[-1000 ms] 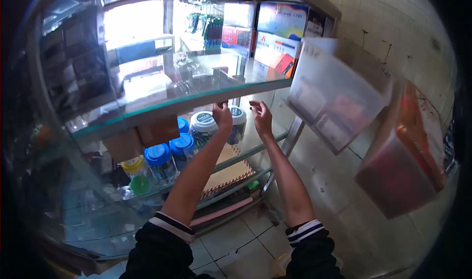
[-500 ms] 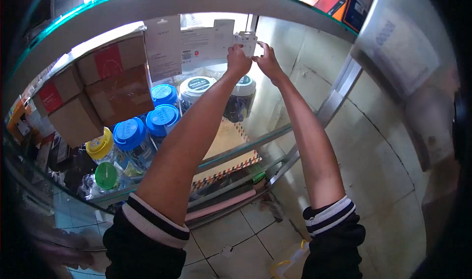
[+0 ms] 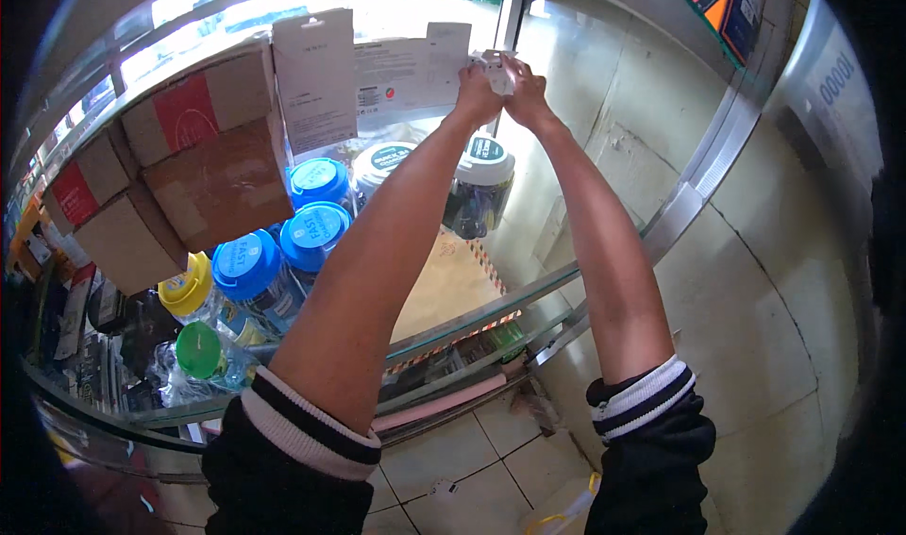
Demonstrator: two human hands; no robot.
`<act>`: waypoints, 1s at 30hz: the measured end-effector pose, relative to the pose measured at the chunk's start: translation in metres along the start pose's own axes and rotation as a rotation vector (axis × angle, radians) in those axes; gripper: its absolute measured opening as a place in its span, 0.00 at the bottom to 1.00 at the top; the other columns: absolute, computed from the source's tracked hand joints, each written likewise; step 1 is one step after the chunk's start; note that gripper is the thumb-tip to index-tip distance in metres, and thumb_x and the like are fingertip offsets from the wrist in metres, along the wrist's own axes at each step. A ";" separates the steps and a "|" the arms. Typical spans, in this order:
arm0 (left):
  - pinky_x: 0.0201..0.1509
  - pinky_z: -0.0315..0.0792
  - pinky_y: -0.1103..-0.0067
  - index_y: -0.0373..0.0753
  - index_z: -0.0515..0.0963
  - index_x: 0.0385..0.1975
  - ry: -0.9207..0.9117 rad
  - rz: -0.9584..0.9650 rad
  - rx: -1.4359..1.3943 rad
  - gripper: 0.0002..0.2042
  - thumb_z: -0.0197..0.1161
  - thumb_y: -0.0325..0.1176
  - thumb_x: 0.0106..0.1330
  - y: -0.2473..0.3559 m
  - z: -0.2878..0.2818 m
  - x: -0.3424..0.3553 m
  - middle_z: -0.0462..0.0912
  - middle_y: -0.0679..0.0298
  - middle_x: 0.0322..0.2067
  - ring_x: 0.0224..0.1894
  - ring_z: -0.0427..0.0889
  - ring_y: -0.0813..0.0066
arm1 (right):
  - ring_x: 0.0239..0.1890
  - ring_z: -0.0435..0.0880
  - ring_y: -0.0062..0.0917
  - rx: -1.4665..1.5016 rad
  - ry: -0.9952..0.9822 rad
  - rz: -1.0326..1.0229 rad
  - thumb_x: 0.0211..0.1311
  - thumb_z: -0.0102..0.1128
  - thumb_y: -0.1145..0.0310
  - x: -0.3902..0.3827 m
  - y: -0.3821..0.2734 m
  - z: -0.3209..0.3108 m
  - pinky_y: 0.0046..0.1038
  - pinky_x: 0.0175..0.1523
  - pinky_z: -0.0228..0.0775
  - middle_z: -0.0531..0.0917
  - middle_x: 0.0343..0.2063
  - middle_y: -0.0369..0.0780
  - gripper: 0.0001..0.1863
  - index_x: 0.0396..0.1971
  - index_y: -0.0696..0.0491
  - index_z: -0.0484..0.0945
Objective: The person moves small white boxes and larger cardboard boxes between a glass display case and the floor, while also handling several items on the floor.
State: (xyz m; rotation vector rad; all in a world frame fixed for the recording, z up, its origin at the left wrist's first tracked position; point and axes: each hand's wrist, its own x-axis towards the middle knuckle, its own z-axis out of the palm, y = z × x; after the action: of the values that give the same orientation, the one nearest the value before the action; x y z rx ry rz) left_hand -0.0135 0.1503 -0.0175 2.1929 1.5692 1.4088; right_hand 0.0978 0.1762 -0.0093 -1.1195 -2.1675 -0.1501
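Note:
Both of my hands reach to the back of a glass display shelf. My left hand [image 3: 479, 97] and my right hand [image 3: 527, 95] have their fingers closed on a small white package [image 3: 491, 59], side by side near the metal corner post. Just left of them stand upright white boxes [image 3: 398, 77] [image 3: 312, 82]. Below my hands are white-lidded jars [image 3: 480, 195]. Further left are blue-lidded jars [image 3: 243, 264], a yellow-lidded jar [image 3: 184, 288], a green-lidded jar [image 3: 198, 350] and stacked brown cardboard boxes [image 3: 213, 181].
A tan envelope [image 3: 439, 280] lies below the jars. The glass front edge [image 3: 510, 304] crosses under my forearms. A metal frame [image 3: 703, 172] and tiled wall [image 3: 755, 299] are at the right. An upper shelf with orange boxes [image 3: 717, 11] hangs at top right.
The view has tilted down into the lower shelf. My hands have reached deeper, come closer together and closed on the small white package, which has shifted slightly within the view.

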 end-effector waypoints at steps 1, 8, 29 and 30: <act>0.56 0.58 0.70 0.25 0.50 0.53 0.009 -0.006 0.010 0.38 0.63 0.33 0.44 -0.001 -0.008 -0.002 0.54 0.38 0.51 0.51 0.61 0.45 | 0.60 0.52 0.32 -0.043 0.048 0.010 0.40 0.56 0.75 0.001 -0.009 -0.005 0.36 0.60 0.48 0.58 0.56 0.42 0.37 0.57 0.48 0.56; 0.55 0.59 0.66 0.27 0.54 0.51 0.085 -0.065 0.049 0.34 0.62 0.33 0.46 -0.011 -0.019 -0.006 0.58 0.44 0.47 0.53 0.54 0.46 | 0.51 0.59 0.43 -0.264 0.159 -0.102 0.40 0.58 0.77 -0.012 -0.045 -0.013 0.38 0.53 0.57 0.65 0.49 0.43 0.21 0.38 0.43 0.73; 0.49 0.65 0.68 0.36 0.68 0.41 0.100 -0.008 0.054 0.20 0.60 0.28 0.44 0.012 -0.028 -0.018 0.71 0.53 0.40 0.47 0.68 0.58 | 0.42 0.67 0.34 -0.299 0.260 -0.216 0.41 0.62 0.70 -0.026 -0.052 -0.050 0.35 0.49 0.60 0.70 0.36 0.40 0.13 0.31 0.53 0.75; 0.49 0.65 0.68 0.37 0.68 0.40 0.177 0.023 0.058 0.20 0.61 0.29 0.44 0.016 -0.033 -0.020 0.71 0.53 0.40 0.46 0.69 0.57 | 0.42 0.67 0.33 -0.316 0.378 -0.242 0.43 0.61 0.69 -0.031 -0.060 -0.052 0.36 0.48 0.60 0.70 0.38 0.41 0.12 0.31 0.54 0.75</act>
State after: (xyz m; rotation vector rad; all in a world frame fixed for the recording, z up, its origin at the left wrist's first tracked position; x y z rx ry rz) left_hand -0.0267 0.1132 -0.0023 2.1772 1.6649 1.6246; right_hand 0.0920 0.0975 0.0227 -0.8993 -1.9656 -0.7719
